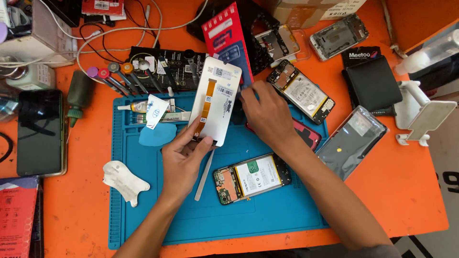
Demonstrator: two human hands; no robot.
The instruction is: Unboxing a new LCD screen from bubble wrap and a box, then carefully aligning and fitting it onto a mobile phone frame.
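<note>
White replacement screen panel (216,98) sits pinched at its bottom edge in the left hand (184,160) grip, long axis running up and away, right hand (267,114) gripping its right edge, above the blue mat (267,210).

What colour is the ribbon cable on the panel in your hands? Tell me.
Orange, on the white panel; ribbon cable shows best in the head view.

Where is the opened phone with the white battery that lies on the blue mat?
In the head view the opened phone lies low on the blue mat, right of the left hand and beside a thin metal tool.
</note>
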